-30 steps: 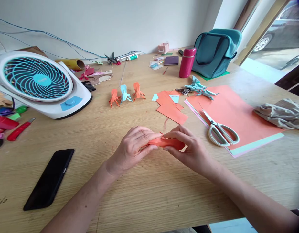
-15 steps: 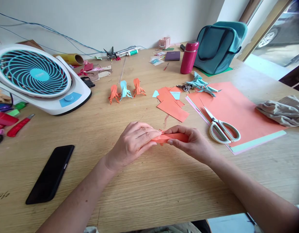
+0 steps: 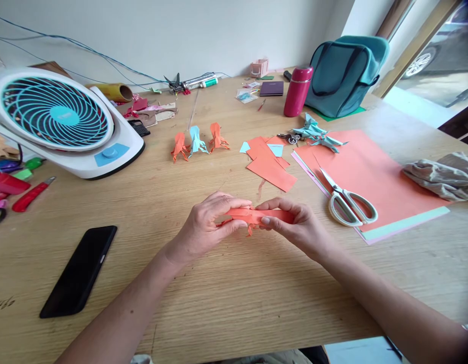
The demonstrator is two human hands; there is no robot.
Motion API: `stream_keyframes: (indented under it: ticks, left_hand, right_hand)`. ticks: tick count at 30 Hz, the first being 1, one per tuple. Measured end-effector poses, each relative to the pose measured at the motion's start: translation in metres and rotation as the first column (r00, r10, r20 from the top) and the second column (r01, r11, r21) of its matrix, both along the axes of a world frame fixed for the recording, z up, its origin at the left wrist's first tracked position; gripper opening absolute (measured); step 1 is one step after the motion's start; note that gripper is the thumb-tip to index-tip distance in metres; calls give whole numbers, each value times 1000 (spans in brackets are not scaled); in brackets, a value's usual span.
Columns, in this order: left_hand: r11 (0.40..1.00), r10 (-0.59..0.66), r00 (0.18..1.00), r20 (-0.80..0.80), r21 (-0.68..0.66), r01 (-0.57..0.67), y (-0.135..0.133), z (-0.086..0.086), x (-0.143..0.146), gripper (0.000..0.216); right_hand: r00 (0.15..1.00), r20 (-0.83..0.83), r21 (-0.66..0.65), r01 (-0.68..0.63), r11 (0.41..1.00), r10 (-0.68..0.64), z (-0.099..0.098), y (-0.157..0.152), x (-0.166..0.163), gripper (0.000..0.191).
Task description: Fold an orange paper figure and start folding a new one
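Note:
Between my two hands, just above the wooden table, is a folded orange paper figure [image 3: 252,216] with thin strips hanging from its underside. My left hand [image 3: 209,222] grips its left end between the fingers on top and the thumb below. My right hand [image 3: 300,225] pinches the right part with thumb and forefinger. Beyond my hands stand an orange folded figure [image 3: 179,146], a light blue one [image 3: 197,140] and another orange one [image 3: 217,136]. Cut orange paper pieces [image 3: 271,172] lie past my right hand.
White-handled scissors [image 3: 351,207] rest on large orange sheets [image 3: 385,187] at the right, near light blue folded figures [image 3: 313,130]. A black phone [image 3: 80,273] lies left of my left forearm. A fan [image 3: 62,121], pink bottle [image 3: 297,91] and teal bag [image 3: 340,76] stand farther back.
My left fingers have lifted and parted from the thumb a little, exposing more of the orange folded figure. My right hand keeps its pinch. The view has shifted slightly.

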State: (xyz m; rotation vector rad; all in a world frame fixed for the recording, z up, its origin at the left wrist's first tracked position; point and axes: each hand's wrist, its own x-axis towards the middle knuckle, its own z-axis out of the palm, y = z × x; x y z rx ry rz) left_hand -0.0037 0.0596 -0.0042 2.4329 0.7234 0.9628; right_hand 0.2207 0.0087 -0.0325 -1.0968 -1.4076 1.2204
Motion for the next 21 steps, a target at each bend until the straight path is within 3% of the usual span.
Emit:
stream_keyframes:
  ticks: [3, 9, 14, 21]
  left_hand:
    - [1000, 15, 1000, -10, 11, -15, -2, 2, 2, 27]
    - [1000, 23, 999, -23, 17, -23, -5, 3, 5, 26]
    - [1000, 0, 1000, -20, 22, 1, -5, 0, 4, 28]
    - [998, 6, 1000, -19, 65, -5, -5, -3, 5, 29]
  right_hand:
    - [980, 183, 242, 31, 970, -76, 1, -3, 1, 21]
    - [928, 337, 410, 11, 912, -162, 3, -8, 2, 23]
    - [909, 372, 460, -6, 888, -187, 2, -9, 2, 22]
    - [923, 347, 438, -2, 899, -167, 2, -7, -2, 20]
